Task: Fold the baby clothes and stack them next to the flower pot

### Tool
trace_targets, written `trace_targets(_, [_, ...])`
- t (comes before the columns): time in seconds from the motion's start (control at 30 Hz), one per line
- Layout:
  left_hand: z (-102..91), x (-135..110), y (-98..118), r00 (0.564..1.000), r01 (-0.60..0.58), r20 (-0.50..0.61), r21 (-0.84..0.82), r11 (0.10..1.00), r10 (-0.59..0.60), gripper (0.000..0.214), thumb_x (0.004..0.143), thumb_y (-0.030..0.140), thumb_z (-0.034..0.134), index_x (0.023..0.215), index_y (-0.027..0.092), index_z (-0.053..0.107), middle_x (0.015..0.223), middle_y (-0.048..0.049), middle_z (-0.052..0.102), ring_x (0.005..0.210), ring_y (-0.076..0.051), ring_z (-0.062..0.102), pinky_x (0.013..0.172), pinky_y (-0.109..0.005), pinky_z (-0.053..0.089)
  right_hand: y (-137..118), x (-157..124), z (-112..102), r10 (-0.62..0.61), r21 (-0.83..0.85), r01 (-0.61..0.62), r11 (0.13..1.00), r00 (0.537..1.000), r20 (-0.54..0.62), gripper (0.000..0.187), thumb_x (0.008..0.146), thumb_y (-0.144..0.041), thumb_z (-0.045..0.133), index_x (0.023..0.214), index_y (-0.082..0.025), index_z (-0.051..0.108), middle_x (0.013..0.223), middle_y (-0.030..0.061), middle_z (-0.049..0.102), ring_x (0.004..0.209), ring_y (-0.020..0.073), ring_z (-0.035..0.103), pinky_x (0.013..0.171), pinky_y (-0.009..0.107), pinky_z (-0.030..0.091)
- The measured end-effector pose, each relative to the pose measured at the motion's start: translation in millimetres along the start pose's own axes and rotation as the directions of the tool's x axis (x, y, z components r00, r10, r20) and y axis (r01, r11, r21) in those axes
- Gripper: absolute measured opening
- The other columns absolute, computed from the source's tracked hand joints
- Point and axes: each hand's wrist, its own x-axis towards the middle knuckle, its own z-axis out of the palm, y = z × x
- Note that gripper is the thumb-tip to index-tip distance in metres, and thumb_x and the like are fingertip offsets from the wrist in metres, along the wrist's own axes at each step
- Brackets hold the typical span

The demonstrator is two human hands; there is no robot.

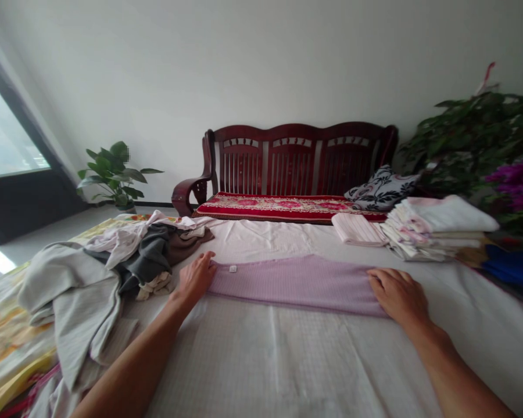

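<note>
A lilac knitted garment (296,281) lies folded into a long strip across a white sheet (265,360). My left hand (194,277) rests on the strip's left end, fingers curled over the edge near a small white label. At the right end, my right hand (396,293) lies flat on the cloth with its fingers stretched out. Both forearms reach in from the bottom of the view.
A heap of unfolded grey, brown and white clothes (113,261) lies at the left. A stack of folded laundry (436,229) and a folded striped piece (357,228) sit at the back right. Behind stand a dark wooden bench (296,168), a patterned cushion (381,188) and potted plants (113,174).
</note>
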Motion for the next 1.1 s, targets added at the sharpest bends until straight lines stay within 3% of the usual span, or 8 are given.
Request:
trace_targets(0.07, [-1.4, -4, 5, 0.991, -0.083, -0.104, 0.034, 0.996, 0.086, 0.036, 0.092, 0.026, 0.048, 0.126, 0.026, 0.06, 0.124, -0.0076, 0.064, 0.108, -0.026, 0.061, 0.09, -0.036, 0.046, -5, 1, -7, 0.006, 0.028, -0.005, 1.0, 1.0, -0.025, 0.029, 0.089, -0.029, 0.047, 0.105, -0.022, 0.07, 0.114, 0.0073, 0.071, 0.107, 0.0282, 0.058, 0.094, 0.041, 0.043])
trace_targets(0.13, [-1.5, -10, 13, 0.957, -0.247, -0.161, -0.015, 0.969, 0.242, 0.03, 0.094, 0.026, 0.048, 0.119, 0.026, 0.063, 0.12, -0.0067, 0.065, 0.11, -0.024, 0.059, 0.095, -0.035, 0.044, -15, 2, -15, -0.02, 0.105, 0.026, 0.994, 0.998, -0.053, 0.024, 0.086, -0.029, 0.051, 0.099, -0.022, 0.07, 0.109, 0.0071, 0.071, 0.104, 0.0272, 0.058, 0.093, 0.039, 0.043])
trace_targets(0.27, [1.6, -23, 30, 0.823, -0.564, -0.093, -0.252, 0.786, 0.561, 0.02, 0.096, 0.035, 0.051, 0.099, 0.024, 0.067, 0.101, -0.0038, 0.068, 0.097, -0.018, 0.062, 0.087, -0.028, 0.046, -47, 0, -33, -0.197, 0.383, 0.168, 0.908, 0.98, 0.036, 0.012, 0.083, -0.029, 0.056, 0.079, -0.024, 0.066, 0.09, 0.0027, 0.071, 0.09, 0.0203, 0.061, 0.084, 0.03, 0.045])
trace_targets(0.37, [4.3, -31, 37, 0.712, -0.675, -0.024, -0.3, 0.675, 0.702, 0.014, 0.092, 0.034, 0.059, 0.098, 0.023, 0.067, 0.096, -0.0035, 0.068, 0.092, -0.018, 0.061, 0.082, -0.027, 0.045, -74, -9, -46, -0.385, 0.497, 0.273, 0.824, 0.913, 0.136, 0.01, 0.081, -0.026, 0.058, 0.074, -0.026, 0.065, 0.082, -0.0009, 0.069, 0.083, 0.0174, 0.061, 0.076, 0.026, 0.044])
trace_targets(0.43, [5.3, -33, 38, 0.672, -0.708, 0.006, -0.288, 0.644, 0.741, 0.013, 0.09, 0.031, 0.062, 0.099, 0.023, 0.067, 0.095, -0.0035, 0.067, 0.091, -0.018, 0.061, 0.08, -0.027, 0.045, -87, -15, -53, -0.47, 0.52, 0.341, 0.783, 0.872, 0.136, 0.008, 0.08, -0.023, 0.06, 0.074, -0.025, 0.065, 0.081, -0.0019, 0.068, 0.081, 0.0161, 0.061, 0.074, 0.025, 0.043])
trace_targets(0.67, [10.0, -30, 34, 0.635, -0.74, -0.014, -0.296, 0.604, 0.772, 0.015, 0.095, 0.025, 0.053, 0.095, 0.022, 0.068, 0.093, -0.0031, 0.067, 0.088, -0.016, 0.06, 0.079, -0.027, 0.044, -99, -21, -52, -0.585, 0.498, 0.45, 0.741, 0.797, 0.15, 0.01, 0.078, -0.017, 0.063, 0.077, -0.024, 0.069, 0.083, -0.001, 0.069, 0.084, 0.0166, 0.061, 0.075, 0.025, 0.042])
trace_targets(0.93, [12.5, -29, 32, 0.63, -0.751, -0.065, -0.306, 0.585, 0.774, 0.011, 0.095, 0.021, 0.051, 0.088, 0.021, 0.06, 0.085, -0.0015, 0.064, 0.081, -0.015, 0.058, 0.074, -0.026, 0.042, -92, -19, -46, -0.551, 0.619, 0.383, 0.686, 0.829, 0.098, 0.015, 0.083, -0.018, 0.061, 0.073, -0.024, 0.071, 0.078, 0.0003, 0.069, 0.08, 0.0159, 0.062, 0.074, 0.026, 0.043])
trace_targets(1.1, [7.8, -29, 33, 0.628, -0.744, -0.037, -0.32, 0.586, 0.777, 0.008, 0.09, 0.016, 0.052, 0.084, 0.02, 0.056, 0.084, -0.0014, 0.061, 0.08, -0.016, 0.055, 0.072, -0.027, 0.041, -90, -19, -43, -0.558, 0.673, 0.332, 0.661, 0.817, 0.145, 0.015, 0.079, -0.016, 0.061, 0.071, -0.023, 0.072, 0.076, -0.0005, 0.068, 0.079, 0.0156, 0.062, 0.072, 0.025, 0.043])
